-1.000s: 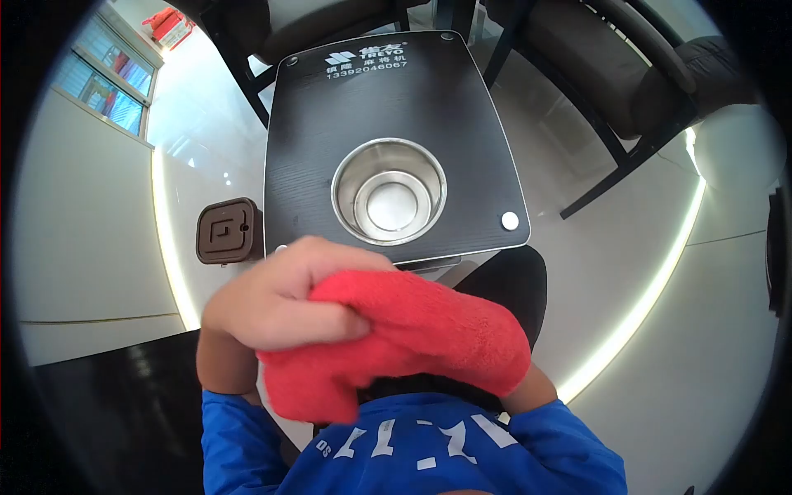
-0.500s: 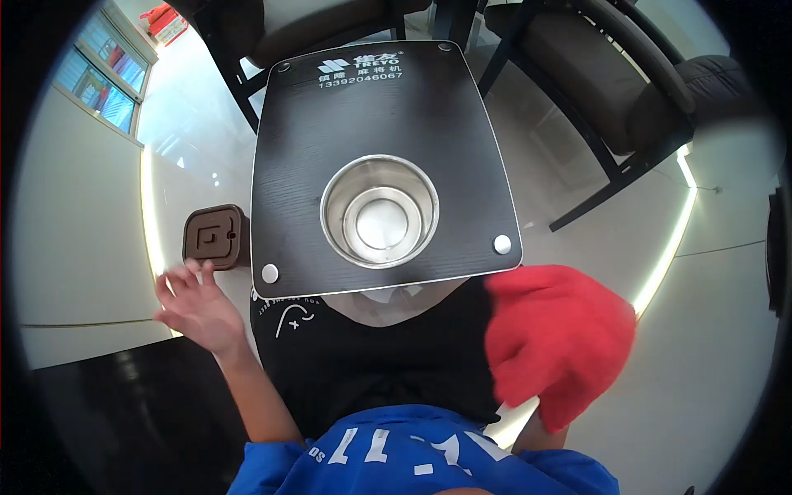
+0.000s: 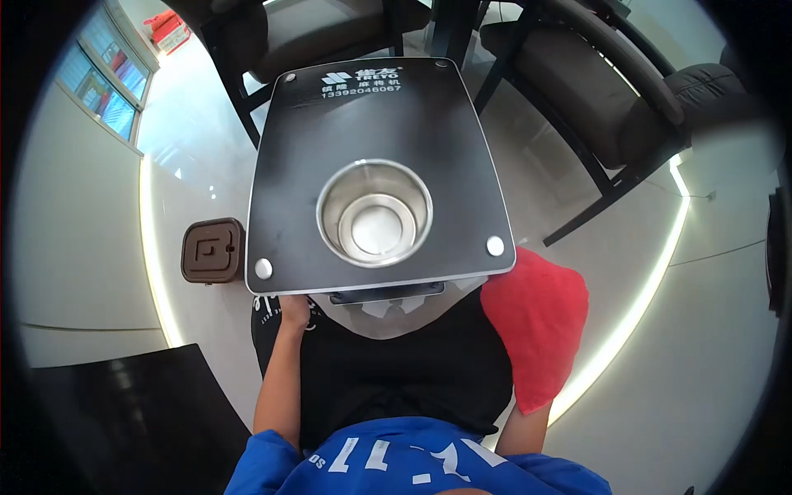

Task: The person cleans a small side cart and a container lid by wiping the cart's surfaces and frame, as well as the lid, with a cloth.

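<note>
A steel pot (image 3: 375, 214), open at the top, stands on a small black table (image 3: 297, 148) in front of me. My left hand (image 3: 294, 312) is at the table's near left edge, with its fingers hidden beneath the tabletop. A red cloth (image 3: 540, 322) covers my right hand, and only the wrist and forearm show below it. The cloth's upper end touches the table's near right corner. Under the near edge, a dark handle-like bar (image 3: 388, 293) shows.
A brown lidded box (image 3: 213, 252) sits on the floor left of the table. Dark padded chairs (image 3: 577, 91) stand behind it and to the right. A black panel (image 3: 136, 404) lies at lower left. Light strips run along the floor edges.
My left hand has moved right and down from beside the brown box to the table's edge. The red cloth has shifted slightly left and now hangs flatter over my right hand.
</note>
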A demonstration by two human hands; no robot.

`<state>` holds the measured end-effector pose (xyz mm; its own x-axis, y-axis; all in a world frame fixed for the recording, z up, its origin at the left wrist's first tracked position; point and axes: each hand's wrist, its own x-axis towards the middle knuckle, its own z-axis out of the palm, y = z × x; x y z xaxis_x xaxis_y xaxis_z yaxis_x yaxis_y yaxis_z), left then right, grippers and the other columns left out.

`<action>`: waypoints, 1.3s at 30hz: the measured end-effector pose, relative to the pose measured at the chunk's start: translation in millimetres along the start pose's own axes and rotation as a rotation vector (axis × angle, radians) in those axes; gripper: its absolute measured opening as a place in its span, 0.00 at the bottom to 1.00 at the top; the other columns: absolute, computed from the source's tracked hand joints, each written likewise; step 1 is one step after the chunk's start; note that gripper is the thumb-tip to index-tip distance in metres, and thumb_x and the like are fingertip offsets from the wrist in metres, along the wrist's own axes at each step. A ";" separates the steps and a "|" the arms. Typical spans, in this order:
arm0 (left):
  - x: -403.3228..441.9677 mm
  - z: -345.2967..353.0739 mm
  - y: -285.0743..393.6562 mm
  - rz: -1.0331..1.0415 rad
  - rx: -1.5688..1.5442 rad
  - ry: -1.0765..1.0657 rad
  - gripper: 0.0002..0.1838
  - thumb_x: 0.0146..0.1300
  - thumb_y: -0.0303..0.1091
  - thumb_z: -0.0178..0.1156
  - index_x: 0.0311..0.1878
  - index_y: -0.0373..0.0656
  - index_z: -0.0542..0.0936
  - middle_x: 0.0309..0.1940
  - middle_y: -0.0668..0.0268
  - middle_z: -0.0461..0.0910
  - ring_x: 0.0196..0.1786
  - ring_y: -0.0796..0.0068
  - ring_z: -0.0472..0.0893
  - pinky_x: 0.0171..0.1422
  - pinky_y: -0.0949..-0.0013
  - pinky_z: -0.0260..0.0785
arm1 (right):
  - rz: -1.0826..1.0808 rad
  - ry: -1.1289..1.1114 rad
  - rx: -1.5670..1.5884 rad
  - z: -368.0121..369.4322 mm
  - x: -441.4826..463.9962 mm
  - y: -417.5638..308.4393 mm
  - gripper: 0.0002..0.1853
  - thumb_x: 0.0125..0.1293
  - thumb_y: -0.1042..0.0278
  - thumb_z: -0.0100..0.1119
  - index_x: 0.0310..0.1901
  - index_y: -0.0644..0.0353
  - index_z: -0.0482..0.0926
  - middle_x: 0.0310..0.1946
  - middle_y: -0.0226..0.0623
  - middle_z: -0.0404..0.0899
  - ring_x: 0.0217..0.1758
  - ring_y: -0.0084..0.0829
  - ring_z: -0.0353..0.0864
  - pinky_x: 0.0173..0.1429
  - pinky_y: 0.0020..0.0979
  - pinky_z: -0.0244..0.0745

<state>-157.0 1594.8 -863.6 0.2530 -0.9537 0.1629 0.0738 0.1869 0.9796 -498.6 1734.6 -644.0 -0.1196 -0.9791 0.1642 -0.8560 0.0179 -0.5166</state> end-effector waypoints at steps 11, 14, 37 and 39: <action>127.5 70.9 121.0 -0.179 -0.134 -0.430 0.29 0.71 0.59 0.41 0.21 0.48 0.58 0.13 0.74 0.52 0.16 0.83 0.50 0.21 0.75 0.46 | -0.005 0.250 -0.374 -3.3 149.2 -7.7 0.07 0.54 0.68 0.64 0.29 0.61 0.76 0.26 0.41 0.75 0.33 0.34 0.78 0.40 0.36 0.72; 140.6 81.8 129.1 -0.255 -0.109 -0.480 0.30 0.69 0.66 0.39 0.20 0.51 0.58 0.12 0.77 0.50 0.15 0.84 0.49 0.22 0.74 0.48 | -0.043 0.339 -0.078 20.3 181.6 3.7 0.10 0.59 0.65 0.59 0.39 0.60 0.73 0.32 0.45 0.76 0.37 0.41 0.78 0.43 0.38 0.72; 125.9 115.1 59.7 -0.202 -0.304 -0.591 0.35 0.63 0.72 0.38 0.18 0.47 0.58 0.09 0.73 0.56 0.10 0.85 0.55 0.14 0.78 0.46 | -0.096 0.604 0.418 81.2 294.5 45.2 0.16 0.73 0.63 0.41 0.53 0.66 0.70 0.46 0.49 0.78 0.50 0.43 0.77 0.56 0.35 0.67; 128.4 117.4 61.0 -0.205 -0.302 -0.575 0.35 0.63 0.71 0.38 0.18 0.47 0.58 0.09 0.73 0.56 0.10 0.85 0.55 0.14 0.78 0.46 | -0.080 0.582 0.441 82.5 297.2 47.9 0.16 0.74 0.63 0.40 0.52 0.66 0.70 0.46 0.47 0.77 0.50 0.40 0.77 0.56 0.34 0.67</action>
<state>-233.2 1456.1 -769.2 -0.3412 -0.9351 0.0960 0.3528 -0.0327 0.9351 -533.7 1427.7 -689.3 -0.4181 -0.7056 0.5721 -0.6062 -0.2523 -0.7542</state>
